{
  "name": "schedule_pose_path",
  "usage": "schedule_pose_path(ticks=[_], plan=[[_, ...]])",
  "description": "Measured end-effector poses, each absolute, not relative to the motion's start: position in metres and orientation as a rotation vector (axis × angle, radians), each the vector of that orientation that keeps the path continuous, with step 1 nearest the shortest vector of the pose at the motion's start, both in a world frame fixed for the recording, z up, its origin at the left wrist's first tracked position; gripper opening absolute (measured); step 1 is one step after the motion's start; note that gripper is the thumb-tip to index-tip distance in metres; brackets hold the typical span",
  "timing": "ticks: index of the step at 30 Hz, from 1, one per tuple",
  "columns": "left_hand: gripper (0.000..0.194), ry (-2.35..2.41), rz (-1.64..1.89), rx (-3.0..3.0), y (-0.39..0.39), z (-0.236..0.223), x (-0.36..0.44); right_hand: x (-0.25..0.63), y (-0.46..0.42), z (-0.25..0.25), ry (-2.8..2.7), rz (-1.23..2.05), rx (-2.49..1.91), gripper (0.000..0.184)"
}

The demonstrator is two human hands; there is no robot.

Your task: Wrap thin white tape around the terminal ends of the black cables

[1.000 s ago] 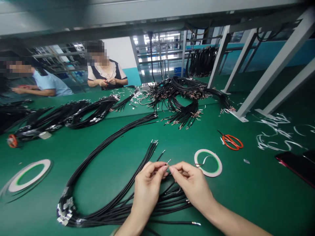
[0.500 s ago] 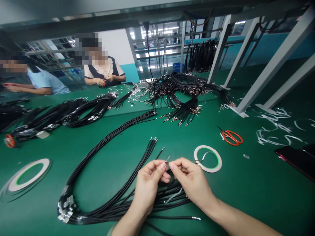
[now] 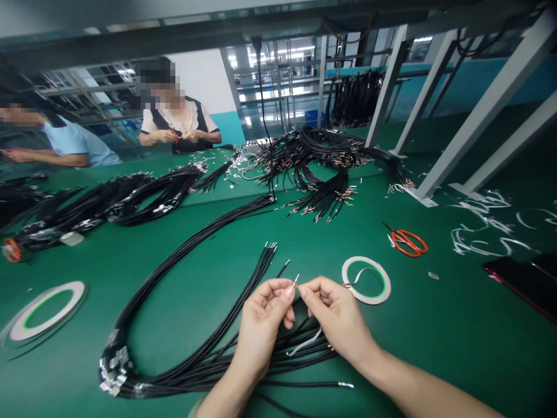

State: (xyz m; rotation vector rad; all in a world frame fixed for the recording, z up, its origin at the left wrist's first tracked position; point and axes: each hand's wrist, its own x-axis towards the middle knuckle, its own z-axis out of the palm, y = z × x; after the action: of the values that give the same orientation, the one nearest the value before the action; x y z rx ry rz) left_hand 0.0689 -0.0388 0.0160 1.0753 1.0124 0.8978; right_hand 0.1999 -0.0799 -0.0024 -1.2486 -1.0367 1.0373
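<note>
My left hand point(image 3: 262, 325) and my right hand point(image 3: 337, 316) meet over the green bench mat point(image 3: 209, 278). Their fingertips pinch a thin black wire point(image 3: 292, 288) whose bare metal tip point(image 3: 296, 280) points up. A long bundle of black wires point(image 3: 183, 371) lies under both hands. Its far ends fan out above them, and its loop ends at metal-wrapped ends point(image 3: 114, 368). A thin white strip point(image 3: 304, 342) lies on the wires below my right hand.
A white tape roll point(image 3: 366, 280) sits right of my right hand, and another point(image 3: 46, 310) lies left. Orange scissors point(image 3: 407, 242), white scraps point(image 3: 483, 235) and a dark flat object point(image 3: 520, 284) are on the right. Wire heaps point(image 3: 313, 165) lie ahead, where two co-workers point(image 3: 178, 113) sit opposite.
The whole view has shifted slightly up and tilted. My hands have risen a little, and the white strip below my right hand shows more clearly.
</note>
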Motion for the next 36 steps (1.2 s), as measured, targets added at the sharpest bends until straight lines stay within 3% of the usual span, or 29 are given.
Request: schedule_pose_path(ticks=[4, 13, 25, 36], plan=[[0.028, 1.123, 0.878, 1.075, -0.0359, 0.0168, 0.0681, 0.1993, -0.0803, -0.0026, -1.025, 1.049, -1.25, 0.026], [0.015, 1.203, 0.919, 1.432, -0.0381, 0.0091, 0.0615, 0.1974, -0.08, -0.0046, -1.045, 1.041, -1.266, 0.024], [0.024, 1.057, 0.782, 1.001, -0.0328, 0.0148, 0.0646, 0.1974, -0.0788, -0.0033, -1.048, 1.059, -1.229, 0.024], [0.021, 0.901, 0.689, 0.829, -0.0313, 0.0135, 0.06, 0.202, -0.0756, -0.003, -1.067, 1.118, -1.216, 0.023]])
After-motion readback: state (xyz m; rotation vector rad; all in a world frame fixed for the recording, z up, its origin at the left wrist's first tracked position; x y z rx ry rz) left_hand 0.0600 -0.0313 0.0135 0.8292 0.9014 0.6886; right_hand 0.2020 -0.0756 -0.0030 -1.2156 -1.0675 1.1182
